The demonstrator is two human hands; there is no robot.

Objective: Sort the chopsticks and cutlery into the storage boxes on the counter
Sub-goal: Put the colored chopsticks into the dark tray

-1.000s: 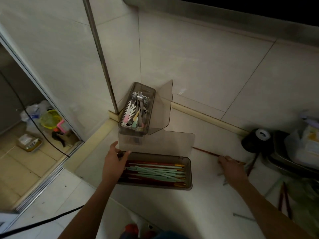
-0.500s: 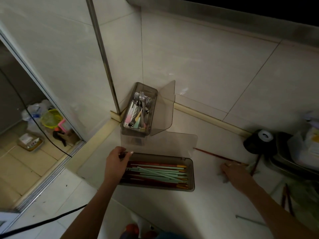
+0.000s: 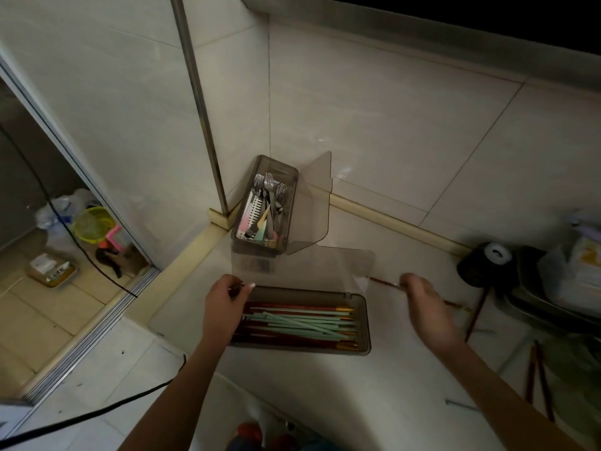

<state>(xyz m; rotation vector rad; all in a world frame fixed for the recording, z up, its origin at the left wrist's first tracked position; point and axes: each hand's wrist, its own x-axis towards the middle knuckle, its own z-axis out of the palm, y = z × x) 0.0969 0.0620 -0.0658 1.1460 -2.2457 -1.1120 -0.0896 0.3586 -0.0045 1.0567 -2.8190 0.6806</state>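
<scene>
Counter (image 3: 292,385) boxes: chopstick box (image 3: 364,320) holds chopsticks (image 3: 302,323); cutlery box (image 3: 286,177), forks (image 3: 270,190).

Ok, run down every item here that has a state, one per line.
Chopstick box: lid open, chopsticks lying flat inside.
Cutlery box: lid open, forks inside.
Left hand: gripping the chopstick box's left end.
Right hand: holding a red chopstick above the counter.
Loose chopsticks: on the counter at right, not yet sorted.
</scene>
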